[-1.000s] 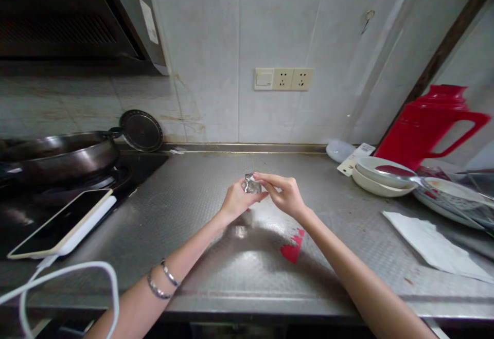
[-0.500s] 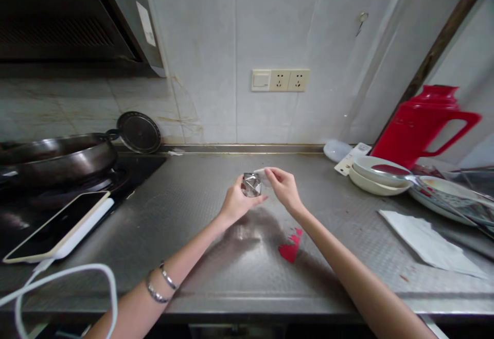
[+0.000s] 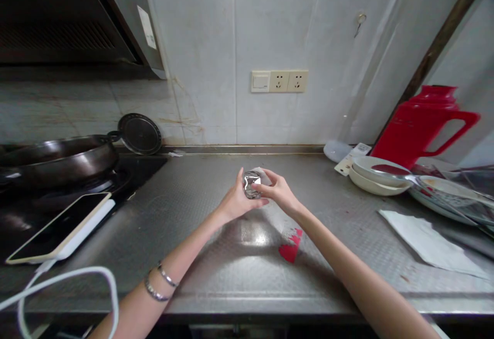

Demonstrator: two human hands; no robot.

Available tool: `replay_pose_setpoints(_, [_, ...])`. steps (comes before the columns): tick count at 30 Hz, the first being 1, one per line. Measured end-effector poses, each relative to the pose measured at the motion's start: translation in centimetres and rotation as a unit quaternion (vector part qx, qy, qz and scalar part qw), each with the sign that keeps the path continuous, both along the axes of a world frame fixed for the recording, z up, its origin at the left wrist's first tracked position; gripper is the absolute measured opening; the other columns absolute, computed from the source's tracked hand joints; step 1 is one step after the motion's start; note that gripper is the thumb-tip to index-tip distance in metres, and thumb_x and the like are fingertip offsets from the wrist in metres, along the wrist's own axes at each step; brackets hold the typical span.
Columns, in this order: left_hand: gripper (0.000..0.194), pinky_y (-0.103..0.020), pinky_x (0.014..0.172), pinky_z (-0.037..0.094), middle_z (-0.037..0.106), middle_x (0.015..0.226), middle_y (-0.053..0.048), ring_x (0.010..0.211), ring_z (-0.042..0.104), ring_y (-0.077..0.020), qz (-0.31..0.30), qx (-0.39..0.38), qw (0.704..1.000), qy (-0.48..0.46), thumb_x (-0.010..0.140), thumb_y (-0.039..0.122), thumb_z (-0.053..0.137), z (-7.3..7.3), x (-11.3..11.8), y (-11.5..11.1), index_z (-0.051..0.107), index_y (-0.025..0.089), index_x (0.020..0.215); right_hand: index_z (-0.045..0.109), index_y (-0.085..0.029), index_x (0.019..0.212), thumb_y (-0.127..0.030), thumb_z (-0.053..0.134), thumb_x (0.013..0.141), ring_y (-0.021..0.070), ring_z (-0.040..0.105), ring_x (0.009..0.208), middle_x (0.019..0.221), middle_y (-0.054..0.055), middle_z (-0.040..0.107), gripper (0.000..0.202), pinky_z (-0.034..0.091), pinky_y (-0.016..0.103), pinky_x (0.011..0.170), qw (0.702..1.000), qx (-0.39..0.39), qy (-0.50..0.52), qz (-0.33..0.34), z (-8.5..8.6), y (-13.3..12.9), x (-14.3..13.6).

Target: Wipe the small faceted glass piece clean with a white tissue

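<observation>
A small round, shiny, silvery object (image 3: pixel 251 184) is held up over the middle of the steel counter (image 3: pixel 216 277). My left hand (image 3: pixel 233 200) grips it from the left, thumb along its lower side. My right hand (image 3: pixel 278 190) holds it from the right, with a finger or thumb laid across its face. Behind it, by the right fingers, a whitish, see-through film or edge shows; its exact shape is unclear. A torn red piece (image 3: pixel 290 246) lies on the counter below the hands.
On the left are a pan (image 3: pixel 57 161) on the stove, a phone (image 3: pixel 57 231) and a white cable (image 3: pixel 83 268). On the right stand a red flask (image 3: pixel 419 128), stacked bowls (image 3: pixel 380 177), a plate (image 3: pixel 451 197) and a white paper (image 3: pixel 432 244).
My right hand has shifted left, its fingers moving from the whitish film at the upper right onto the silvery object's face. That object now looks rounder and turned more toward the camera.
</observation>
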State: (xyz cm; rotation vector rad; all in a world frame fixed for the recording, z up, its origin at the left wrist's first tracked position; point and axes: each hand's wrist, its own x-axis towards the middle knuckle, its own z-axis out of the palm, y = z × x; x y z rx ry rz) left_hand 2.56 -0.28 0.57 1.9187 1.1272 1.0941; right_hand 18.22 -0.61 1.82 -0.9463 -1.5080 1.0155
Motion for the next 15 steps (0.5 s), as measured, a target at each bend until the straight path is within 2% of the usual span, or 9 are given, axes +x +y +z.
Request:
replay_pose_setpoints(2, [0.126,-0.041,0.093,0.044,0.052,0.129,-0.018,0.112,0.055,-0.0311,-0.011,0.012,0.999,0.042,0.044,0.038,0.085,0.4,-0.6,0.1,0.013,0.019,0.146,0.060,-0.019,0.110,-0.040,0.068,0.071,0.0216,0.066,0.089,0.108,0.006,0.066,0.044,0.058,0.030,0.065,0.998,-0.045,0.038,0.012,-0.1,0.1,0.2])
replay_pose_setpoints(5, [0.130,-0.043,0.094,0.043,0.040,0.140,-0.020,0.111,0.056,-0.0312,-0.043,0.029,0.997,0.060,0.042,0.038,0.086,0.4,-1.2,0.5,0.010,0.023,0.146,0.063,-0.019,0.104,-0.044,0.064,0.075,0.0211,0.067,0.083,0.102,0.007,0.068,0.038,0.059,0.031,0.060,0.992,-0.096,0.059,0.051,-0.1,0.1,0.3])
replay_pose_setpoints(7, [0.126,-0.042,0.095,0.042,0.040,0.139,-0.019,0.112,0.055,-0.0295,-0.061,0.037,0.996,0.049,0.044,0.038,0.085,0.1,-1.2,0.8,0.012,0.023,0.145,0.063,-0.017,0.104,-0.047,0.062,0.077,0.0196,0.067,0.078,0.100,0.008,0.068,0.040,0.059,0.029,0.058,0.991,-0.112,0.048,0.063,-0.2,0.0,0.2])
replay_pose_setpoints(10, [0.110,-0.040,0.096,0.043,0.051,0.129,-0.017,0.111,0.056,-0.0269,-0.069,0.039,0.996,0.030,0.051,0.037,0.083,-0.5,-0.9,1.0,0.021,0.020,0.141,0.062,-0.016,0.104,-0.052,0.057,0.079,0.0171,0.065,0.071,0.098,0.010,0.067,0.045,0.058,0.025,0.052,0.989,-0.123,0.038,0.066,-0.4,0.1,-0.1])
replay_pose_setpoints(13, [0.093,-0.036,0.091,0.045,0.056,0.121,-0.014,0.104,0.059,-0.0241,-0.060,0.040,0.997,0.006,0.055,0.035,0.081,-0.7,-0.8,1.0,0.031,0.019,0.131,0.064,-0.014,0.097,-0.056,0.049,0.083,0.0157,0.062,0.064,0.092,0.010,0.067,0.047,0.057,0.027,0.049,0.990,-0.126,0.051,0.035,-0.8,0.5,-0.2])
replay_pose_setpoints(15, [0.087,-0.036,0.089,0.046,0.058,0.118,-0.012,0.101,0.060,-0.0228,-0.054,0.038,0.998,-0.008,0.055,0.034,0.081,-0.7,-0.8,0.9,0.034,0.020,0.127,0.065,-0.014,0.090,-0.053,0.050,0.082,0.0148,0.060,0.060,0.082,0.007,0.066,0.042,0.056,0.027,0.046,0.994,-0.110,0.018,-0.003,-1.0,1.0,0.1])
